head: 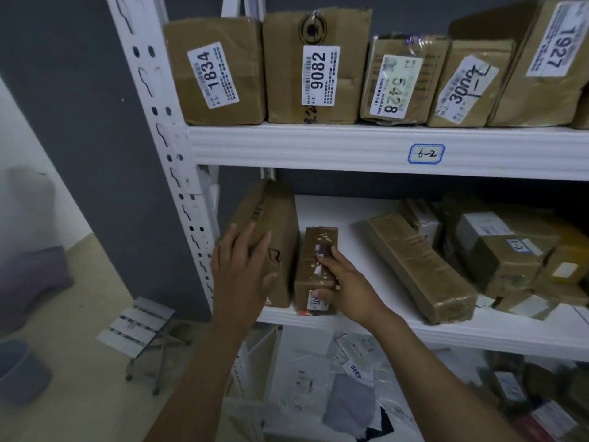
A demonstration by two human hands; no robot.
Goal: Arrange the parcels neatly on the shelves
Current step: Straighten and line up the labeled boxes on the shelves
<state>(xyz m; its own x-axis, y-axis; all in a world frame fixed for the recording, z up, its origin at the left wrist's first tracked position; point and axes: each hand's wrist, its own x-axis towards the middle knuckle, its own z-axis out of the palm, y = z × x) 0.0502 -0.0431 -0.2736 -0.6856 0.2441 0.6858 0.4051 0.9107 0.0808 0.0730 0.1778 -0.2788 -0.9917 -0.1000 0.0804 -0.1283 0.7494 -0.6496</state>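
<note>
Head | shelf [478,334]: left grip [242,269] flat on tall parcel [274,212] | right grip [344,288] clamps small parcel [312,247]

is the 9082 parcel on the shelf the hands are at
No, the 9082 parcel sits one shelf above the small parcel the right hand grips and the tall parcel the left hand presses.

Right of small parcel [315,269]: bare shelf board [350,237], open as far as the long parcel [420,266] lying slantwise.
Behind it: bare board to the back.
Left of it: tall box [274,218] just beside, then the upright post [178,173].
Above it: beam [318,148] tagged 6-2 caps the opening.
</note>
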